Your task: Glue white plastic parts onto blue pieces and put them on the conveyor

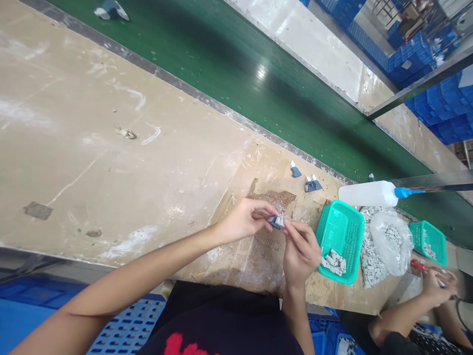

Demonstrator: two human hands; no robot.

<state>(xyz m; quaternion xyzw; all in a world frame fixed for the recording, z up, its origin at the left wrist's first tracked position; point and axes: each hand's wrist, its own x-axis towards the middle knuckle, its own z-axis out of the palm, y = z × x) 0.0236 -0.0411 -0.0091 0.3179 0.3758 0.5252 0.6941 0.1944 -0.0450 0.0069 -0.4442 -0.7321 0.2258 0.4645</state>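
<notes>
Between my two hands is a small dark blue-grey part [273,222] with white pieces on it. The fingertips of my left hand [246,220] pinch its left side. My right hand [301,249] closes thumb and fingers on the white end, partly covering it. Similar blue-and-white parts, one single part [295,170] and a small group [313,184], lie farther back on the worktable. Right of my right hand stands a green basket [361,246] with small white pieces [334,262] at its near end.
A white squeeze bottle [369,193] with a blue nozzle lies behind the basket. Beside it are a plastic bag [391,241] of white pieces and a smaller green basket [441,246]. A co-worker's hand [436,286] is at far right. A green conveyor belt [207,74] runs behind the table.
</notes>
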